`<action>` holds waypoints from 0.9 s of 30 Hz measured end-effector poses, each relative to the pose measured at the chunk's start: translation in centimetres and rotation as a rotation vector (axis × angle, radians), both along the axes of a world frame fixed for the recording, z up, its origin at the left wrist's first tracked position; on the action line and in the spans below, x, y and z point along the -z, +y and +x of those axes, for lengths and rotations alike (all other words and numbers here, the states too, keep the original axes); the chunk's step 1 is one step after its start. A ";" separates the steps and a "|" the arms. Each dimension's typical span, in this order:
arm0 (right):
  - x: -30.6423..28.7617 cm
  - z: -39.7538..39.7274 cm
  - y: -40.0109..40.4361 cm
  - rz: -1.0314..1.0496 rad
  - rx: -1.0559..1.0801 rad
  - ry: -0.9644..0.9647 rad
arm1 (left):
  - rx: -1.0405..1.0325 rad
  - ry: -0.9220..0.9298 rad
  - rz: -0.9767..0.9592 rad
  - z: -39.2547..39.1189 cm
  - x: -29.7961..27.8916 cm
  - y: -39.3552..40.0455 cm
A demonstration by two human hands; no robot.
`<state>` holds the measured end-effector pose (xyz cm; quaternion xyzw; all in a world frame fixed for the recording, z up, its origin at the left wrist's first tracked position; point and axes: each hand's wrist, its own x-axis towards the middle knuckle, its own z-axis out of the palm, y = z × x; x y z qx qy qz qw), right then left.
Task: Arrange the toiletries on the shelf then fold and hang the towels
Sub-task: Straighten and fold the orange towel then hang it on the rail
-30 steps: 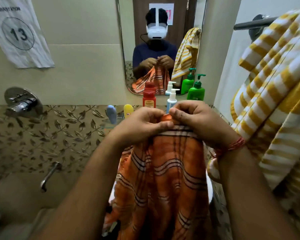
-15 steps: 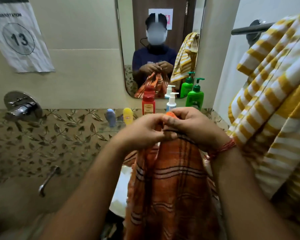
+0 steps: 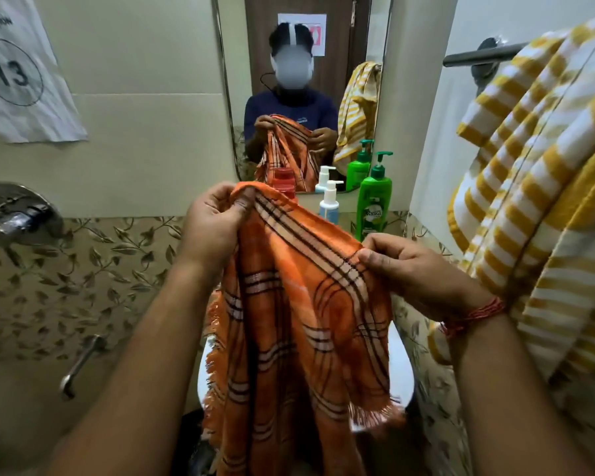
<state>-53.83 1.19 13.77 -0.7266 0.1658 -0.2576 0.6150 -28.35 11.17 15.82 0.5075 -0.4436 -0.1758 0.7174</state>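
Note:
An orange checked towel point(image 3: 299, 321) with fringed edges hangs down in front of me. My left hand point(image 3: 213, 223) pinches its top edge at the upper left. My right hand point(image 3: 402, 266) pinches the same edge lower and to the right, so the edge is stretched slanting between them. A yellow and white striped towel point(image 3: 536, 187) hangs over a dark rail point(image 3: 478, 56) at the right. On the ledge under the mirror stand a green pump bottle point(image 3: 373, 207), a white pump bottle point(image 3: 329, 206) and a red bottle point(image 3: 284, 182), partly hidden by the orange towel.
A mirror point(image 3: 303, 91) on the wall ahead reflects a person with the towel. A chrome tap fitting point(image 3: 18, 214) and a metal handle point(image 3: 79, 365) are on the left wall. A white basin point(image 3: 401, 369) lies below the towel. A paper sign numbered 13 point(image 3: 18, 73) hangs at upper left.
My hands, which held the towel's top bunched together, have moved apart. The right hand slid right and down along the edge, spreading the towel open.

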 end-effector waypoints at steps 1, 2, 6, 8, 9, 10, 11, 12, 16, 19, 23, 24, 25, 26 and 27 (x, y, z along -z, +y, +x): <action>0.3 0.0 0.0 0.022 -0.026 -0.008 | -0.093 0.018 -0.023 0.3 0.0 -0.2; 0.6 0.0 0.1 0.040 -0.059 -0.016 | -0.179 0.031 -0.036 0.6 0.1 -0.3; 1.2 1.0 1.2 -0.045 -0.123 0.099 | -0.301 0.025 -0.030 0.1 -0.1 -0.5; 1.5 2.0 1.9 -0.103 -0.016 0.127 | -0.259 -0.097 0.032 -0.8 -0.5 -0.1; 1.5 2.5 2.3 -0.127 0.058 0.105 | -0.235 -0.206 0.090 -1.3 -0.8 0.3; 1.6 3.0 2.5 -0.148 0.125 0.075 | -0.180 -0.319 0.139 -1.8 -0.9 0.8; 1.6 3.5 2.6 -0.168 0.175 0.051 | -0.079 -0.407 0.171 -2.1 -1.1 1.1; 1.4 3.9 2.8 -0.179 0.199 0.036 | 0.047 -0.477 0.208 -2.7 -1.2 1.4; 0.0 4.7 3.1 -0.335 0.126 0.075 | 0.416 -0.660 0.463 -4.6 -0.2 1.3; -0.4 4.0 2.8 -0.354 0.078 0.099 | 0.466 -0.554 0.494 -4.4 1.1 1.1; 0.4 1.5 1.8 -0.179 0.080 0.033 | 0.214 -0.314 0.270 -3.1 1.3 1.5; 0.6 0.7 1.5 -0.142 0.087 0.031 | 0.124 -0.210 0.201 -2.7 1.2 1.5; 0.8 -0.1 1.2 -0.126 0.094 0.044 | 0.052 -0.126 0.155 -2.2 1.1 1.6; 0.9 -0.9 0.9 -0.112 0.095 0.054 | 0.001 -0.063 0.135 -1.7 1.0 1.6; 1.1 -1.5 0.7 -0.090 0.103 0.056 | -0.032 -0.017 0.132 -1.3 1.0 1.6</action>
